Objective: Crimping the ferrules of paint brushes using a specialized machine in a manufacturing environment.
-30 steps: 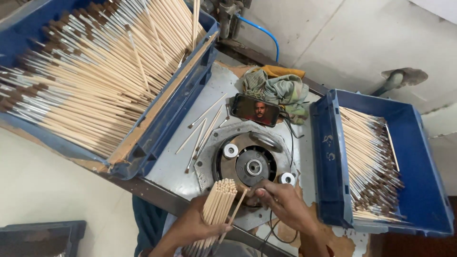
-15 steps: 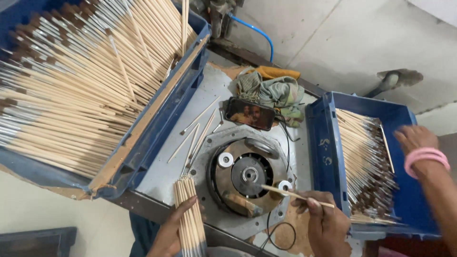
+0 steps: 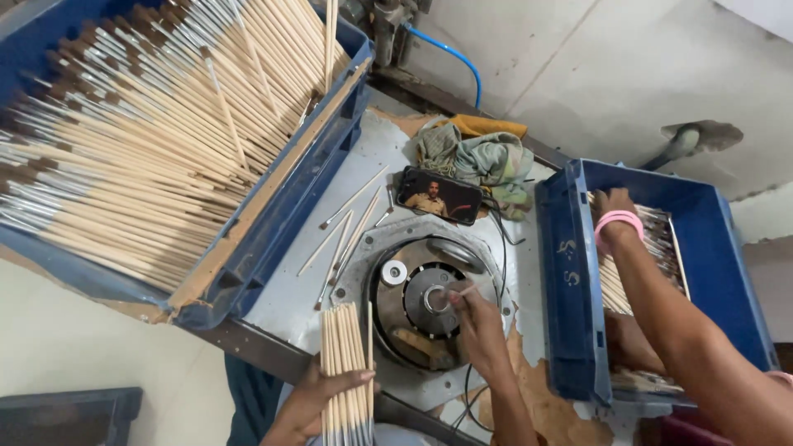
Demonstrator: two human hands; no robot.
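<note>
My left hand grips a bundle of wooden paint brushes, held upright near the bottom edge. My right hand pinches a single brush and holds its tip at the centre hub of the round metal machine set in the grey table. Its fingers are closed on the brush handle.
A big blue crate heaped with brushes fills the upper left. A second blue crate with brushes stands right; another person's arm with a pink bangle reaches into it. A phone, rags and loose brushes lie on the table.
My right hand has brought the single brush from the lower right in to the machine's hub. The other person's hand has reached deeper into the right crate. My left hand keeps its bundle.
</note>
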